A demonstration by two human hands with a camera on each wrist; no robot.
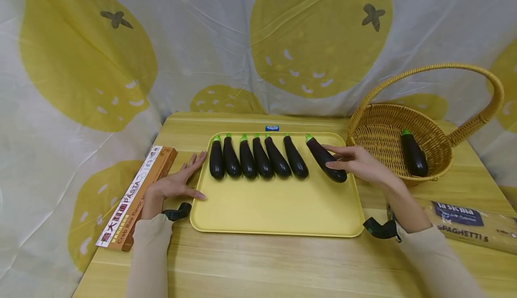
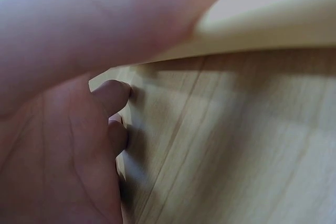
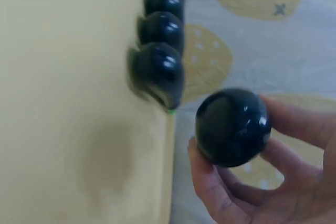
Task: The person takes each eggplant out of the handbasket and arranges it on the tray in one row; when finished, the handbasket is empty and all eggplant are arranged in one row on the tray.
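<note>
My right hand (image 1: pixel 365 165) pinches a dark, glossy eggplant (image 1: pixel 325 159) between thumb and fingers over the right end of the yellow tray (image 1: pixel 278 212). In the right wrist view the held eggplant (image 3: pixel 233 128) is seen end-on, with a shadow cast on the tray beside it. Several more eggplants (image 1: pixel 261 159) lie side by side along the tray's far half, green stems pointing to the back rim. At the tray's left edge my left hand (image 1: pixel 177 183) rests with fingers spread, thumb at the rim. Its palm (image 2: pixel 58 156) shows close to the wooden table in the left wrist view.
A wicker basket (image 1: pixel 375 136) with a tall handle stands right of the tray, one eggplant (image 1: pixel 414 154) inside. A pasta box (image 1: pixel 137 197) lies at left, a spaghetti pack (image 1: pixel 476 226) at right. Behind the tray is a small blue packet (image 1: pixel 272 128); a lemon-print cloth (image 1: pixel 226 42) hangs behind.
</note>
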